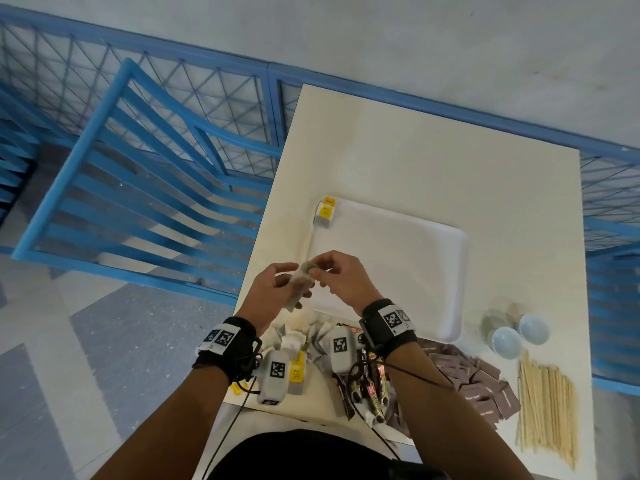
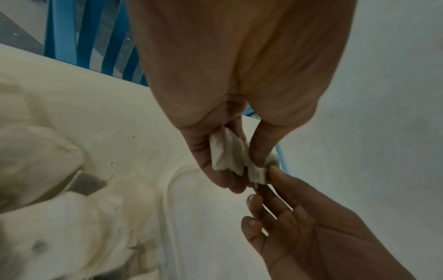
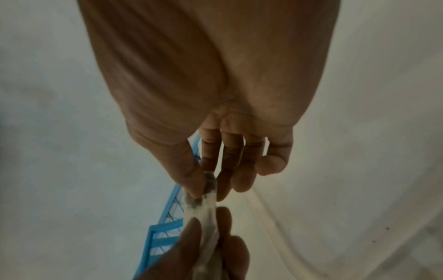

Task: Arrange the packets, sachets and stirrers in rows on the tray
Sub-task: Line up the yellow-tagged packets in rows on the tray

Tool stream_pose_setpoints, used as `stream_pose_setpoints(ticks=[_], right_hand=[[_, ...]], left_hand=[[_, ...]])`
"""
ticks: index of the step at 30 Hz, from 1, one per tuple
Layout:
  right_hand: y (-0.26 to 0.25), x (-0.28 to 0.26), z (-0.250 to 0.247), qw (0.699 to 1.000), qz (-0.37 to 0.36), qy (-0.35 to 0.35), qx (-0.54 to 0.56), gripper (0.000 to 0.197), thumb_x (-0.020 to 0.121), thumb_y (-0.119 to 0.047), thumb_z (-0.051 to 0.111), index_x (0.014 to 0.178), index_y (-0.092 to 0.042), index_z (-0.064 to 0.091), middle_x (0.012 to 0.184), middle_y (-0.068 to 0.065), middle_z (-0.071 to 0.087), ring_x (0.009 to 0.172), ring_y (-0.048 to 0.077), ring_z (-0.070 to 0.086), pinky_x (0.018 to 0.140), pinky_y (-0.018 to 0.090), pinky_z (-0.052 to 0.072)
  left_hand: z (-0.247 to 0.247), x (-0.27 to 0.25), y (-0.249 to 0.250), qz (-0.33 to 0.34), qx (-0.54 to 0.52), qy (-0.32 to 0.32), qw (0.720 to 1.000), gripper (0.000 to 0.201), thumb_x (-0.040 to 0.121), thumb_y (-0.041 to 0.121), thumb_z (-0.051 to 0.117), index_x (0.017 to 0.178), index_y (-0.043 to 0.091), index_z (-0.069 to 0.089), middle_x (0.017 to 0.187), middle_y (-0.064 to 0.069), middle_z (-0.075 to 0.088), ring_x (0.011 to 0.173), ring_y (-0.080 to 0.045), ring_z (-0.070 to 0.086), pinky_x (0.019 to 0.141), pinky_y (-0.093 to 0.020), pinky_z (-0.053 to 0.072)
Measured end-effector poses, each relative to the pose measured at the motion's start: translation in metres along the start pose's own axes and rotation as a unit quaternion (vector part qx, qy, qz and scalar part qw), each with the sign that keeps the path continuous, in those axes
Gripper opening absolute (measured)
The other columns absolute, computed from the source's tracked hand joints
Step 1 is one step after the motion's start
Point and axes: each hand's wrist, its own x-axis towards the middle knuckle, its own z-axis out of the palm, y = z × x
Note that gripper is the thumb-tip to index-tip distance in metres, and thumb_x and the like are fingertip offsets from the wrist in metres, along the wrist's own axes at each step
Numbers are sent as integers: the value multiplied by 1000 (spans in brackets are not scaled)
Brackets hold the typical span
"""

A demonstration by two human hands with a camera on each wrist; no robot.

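Your left hand (image 1: 277, 285) grips a small stack of tea bags (image 1: 300, 284) over the tray's (image 1: 415, 271) near-left edge; your right hand (image 1: 341, 277) pinches the top bag. Peel one only, laying it beside the yellow-tagged bag (image 1: 325, 216) far-left.

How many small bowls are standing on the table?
2. One small bowl and a second small bowl stand side by side on the table, right of the tray, beyond the stirrers.

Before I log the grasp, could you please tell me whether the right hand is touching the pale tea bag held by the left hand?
Touching: in the right wrist view, the right hand pinches the pale tea bag's upper end.
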Motion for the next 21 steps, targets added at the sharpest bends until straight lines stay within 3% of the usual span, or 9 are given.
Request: stream_pose_setpoints(ticks=[3,6,8,11,13,15,17,21], right_hand=[[-1,-8,-6,998,11,17,62,14,88,-13,76,101,-13,71,90,7,75,67,11,62,60,27,48],[-2,-12,-8,996,-17,42,75,12,87,-9,76,96,-14,70,88,5,76,69,15,66,62,32,52],[-5,-17,-8,994,-59,70,52,14,85,-6,77,93,-15,70,88,0,76,73,16,70,66,31,57],[-7,-27,-2,986,-145,77,-11,15,81,-3,79,89,-13,70,89,-5,73,80,9,70,74,21,56],[-4,-33,3,978,-197,48,-46,16,78,-4,81,86,-12,70,89,-4,70,81,12,68,72,24,56],[1,-36,6,971,-225,21,-74,16,78,-11,83,86,-16,70,90,-7,69,83,14,66,72,30,55],[4,-38,6,971,-222,20,-91,12,82,-18,81,88,-20,70,91,-11,68,86,13,64,72,29,53],[1,-34,7,987,-127,86,-43,19,88,-29,77,105,-21,71,99,-9,69,81,7,64,72,16,51]], left_hand=[[2,-4,-3,9,23,44,999,25,101,16,65,114,-5,64,93,-19,76,74,-21,72,59,-32,58],[5,-1,-7,-5,6,73,997,22,103,17,62,110,-4,64,96,-22,74,73,-24,71,56,-34,56],[8,-2,-8,-33,-30,91,995,23,105,20,58,109,-2,65,95,-21,74,72,-27,69,56,-35,55],[12,-6,-5,-63,-94,55,992,37,108,30,52,106,-2,69,91,-20,74,69,-26,68,54,-33,54],[14,-8,-4,-53,-102,40,993,38,107,32,54,105,-1,72,85,-20,74,63,-24,65,55,-31,53],[14,-9,-6,-27,-74,52,996,26,104,25,60,103,4,75,83,-19,73,63,-26,60,62,-34,52],[12,-10,-10,-3,-41,63,997,18,102,19,62,100,9,76,84,-17,73,66,-29,59,65,-35,49],[14,-14,-12,16,-19,63,998,17,103,17,62,100,7,75,88,-22,74,70,-30,59,63,-34,49]])
